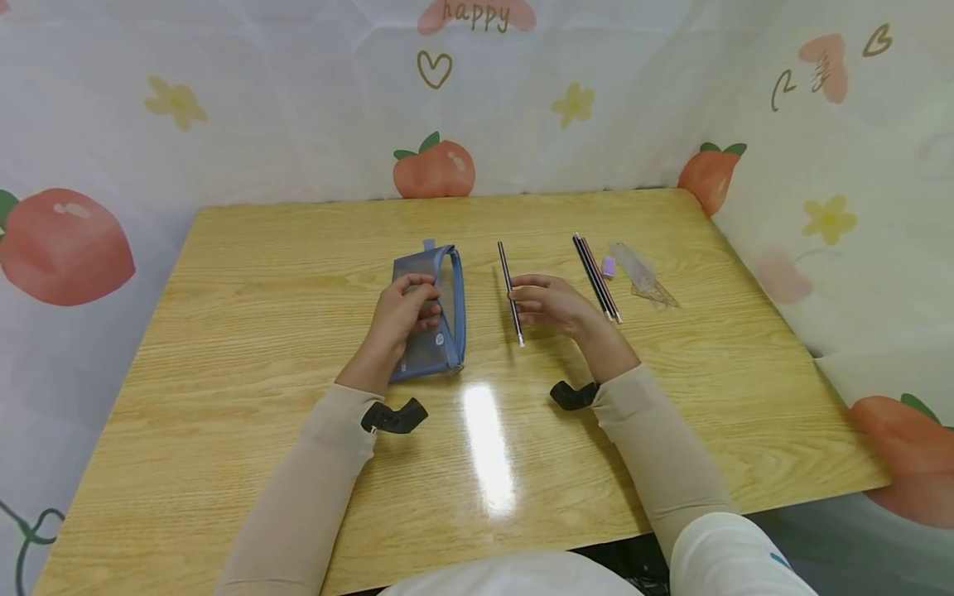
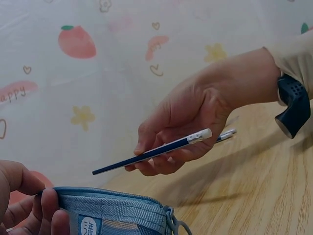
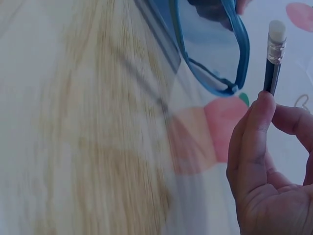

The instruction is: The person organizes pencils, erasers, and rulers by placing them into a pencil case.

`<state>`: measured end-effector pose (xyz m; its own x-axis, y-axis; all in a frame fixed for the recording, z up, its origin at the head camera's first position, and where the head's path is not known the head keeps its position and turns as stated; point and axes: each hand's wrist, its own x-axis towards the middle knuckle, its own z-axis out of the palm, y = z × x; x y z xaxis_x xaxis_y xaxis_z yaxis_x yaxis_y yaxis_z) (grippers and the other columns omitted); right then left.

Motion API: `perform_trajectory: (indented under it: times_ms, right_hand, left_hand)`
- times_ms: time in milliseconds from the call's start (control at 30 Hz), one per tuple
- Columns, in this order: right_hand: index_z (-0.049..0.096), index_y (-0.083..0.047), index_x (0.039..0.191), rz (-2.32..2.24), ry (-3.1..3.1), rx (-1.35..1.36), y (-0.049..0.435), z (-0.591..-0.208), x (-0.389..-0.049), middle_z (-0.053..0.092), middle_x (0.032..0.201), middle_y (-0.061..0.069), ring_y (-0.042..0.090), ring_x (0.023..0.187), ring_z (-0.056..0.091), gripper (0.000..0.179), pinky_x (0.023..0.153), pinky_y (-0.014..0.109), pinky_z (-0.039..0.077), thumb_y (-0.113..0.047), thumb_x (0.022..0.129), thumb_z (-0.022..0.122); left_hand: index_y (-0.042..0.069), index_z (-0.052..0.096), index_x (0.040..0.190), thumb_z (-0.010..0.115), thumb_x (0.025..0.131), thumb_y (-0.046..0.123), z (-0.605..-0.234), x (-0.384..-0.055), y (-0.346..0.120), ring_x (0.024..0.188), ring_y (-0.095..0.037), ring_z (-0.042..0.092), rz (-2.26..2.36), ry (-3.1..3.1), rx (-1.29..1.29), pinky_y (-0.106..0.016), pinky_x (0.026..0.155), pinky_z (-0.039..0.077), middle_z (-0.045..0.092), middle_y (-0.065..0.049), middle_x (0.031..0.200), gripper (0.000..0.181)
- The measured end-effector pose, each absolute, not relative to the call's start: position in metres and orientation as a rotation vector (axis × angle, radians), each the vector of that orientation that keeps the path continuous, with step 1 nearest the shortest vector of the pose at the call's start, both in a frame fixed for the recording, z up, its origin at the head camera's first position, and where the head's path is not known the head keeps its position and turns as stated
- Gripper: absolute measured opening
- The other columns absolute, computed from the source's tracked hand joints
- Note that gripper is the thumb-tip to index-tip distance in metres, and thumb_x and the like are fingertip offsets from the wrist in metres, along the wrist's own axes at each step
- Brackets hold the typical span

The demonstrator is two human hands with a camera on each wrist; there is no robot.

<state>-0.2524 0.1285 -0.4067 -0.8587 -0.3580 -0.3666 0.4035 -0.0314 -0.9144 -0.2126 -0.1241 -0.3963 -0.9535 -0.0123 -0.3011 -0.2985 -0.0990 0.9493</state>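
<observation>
A blue zippered pencil case (image 1: 419, 358) with see-through sides lies on the wooden table, its zipped opening spread toward the right. My left hand (image 1: 405, 313) holds it by the edge of that opening, thumb and fingers at the rim. In the left wrist view a round white label shows on the case (image 2: 112, 205). Between thumb and fingertips, my right hand (image 1: 555, 305) pinches a dark pencil (image 1: 517, 324) with a white eraser end. This pencil (image 2: 168, 147) is raised off the table, right of the case, its eraser end toward my body.
Several more pencils (image 1: 594, 277) lie side by side to the right of my right hand. Beside them are a small purple eraser (image 1: 609, 266), a clear ruler (image 1: 632, 263) and a clear set square (image 1: 659, 295). A printed curtain (image 1: 298, 124) hangs behind the table.
</observation>
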Motion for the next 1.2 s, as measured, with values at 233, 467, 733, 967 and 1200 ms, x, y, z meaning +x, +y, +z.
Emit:
perform_trajectory:
  times_ms: [233, 467, 733, 967, 1200]
  right_hand:
    - [0.047, 0.001, 0.134, -1.928, 1.699, 0.024, 0.117, -0.401, -0.248, 0.065, 0.086, 0.000, 0.009, 0.071, 0.062, 0.035, 0.064, 0.020, 0.057, -0.002, 0.100, 0.053]
    - [0.047, 0.002, 0.135, -1.916, 1.668, -0.009, 0.109, -0.401, -0.246, 0.066, 0.087, 0.001, 0.010, 0.071, 0.063, 0.036, 0.064, 0.020, 0.057, -0.001, 0.099, 0.053]
    - [0.045, 0.004, 0.138, -1.897, 1.678, -0.027, 0.099, -0.403, -0.245, 0.065, 0.087, 0.002, 0.011, 0.072, 0.063, 0.041, 0.066, 0.021, 0.058, 0.001, 0.098, 0.054]
    - [0.048, 0.002, 0.132, -1.890, 1.654, -0.062, 0.089, -0.403, -0.245, 0.062, 0.087, 0.002, 0.012, 0.072, 0.062, 0.036, 0.068, 0.023, 0.058, 0.000, 0.097, 0.054]
    - [0.048, 0.001, 0.131, -1.863, 1.669, -0.104, 0.080, -0.400, -0.247, 0.064, 0.083, 0.002, 0.012, 0.071, 0.063, 0.034, 0.064, 0.023, 0.058, 0.000, 0.098, 0.054]
  left_hand:
    - [0.006, 0.056, 0.124, 0.056, 0.096, 0.014, -0.396, -0.212, -0.123, 0.061, -0.004, 0.062, 2.159, 1.962, -0.343, -0.019, 0.058, 0.056, 0.059, -0.005, 0.098, 0.029]
    - [0.007, 0.056, 0.124, 0.056, 0.096, 0.013, -0.395, -0.211, -0.122, 0.061, -0.003, 0.062, 2.162, 1.953, -0.351, -0.020, 0.059, 0.057, 0.059, -0.004, 0.097, 0.029]
    - [0.007, 0.056, 0.124, 0.056, 0.097, 0.012, -0.396, -0.212, -0.121, 0.062, -0.004, 0.062, 2.180, 1.938, -0.335, -0.019, 0.059, 0.056, 0.059, -0.008, 0.103, 0.028]
    - [0.006, 0.056, 0.124, 0.057, 0.096, 0.012, -0.397, -0.212, -0.121, 0.061, -0.004, 0.062, 2.184, 1.935, -0.342, -0.020, 0.059, 0.057, 0.059, -0.003, 0.095, 0.028]
    - [0.008, 0.056, 0.122, 0.056, 0.097, 0.013, -0.397, -0.213, -0.120, 0.062, -0.005, 0.062, 2.190, 1.929, -0.341, -0.020, 0.058, 0.056, 0.059, -0.010, 0.107, 0.026]
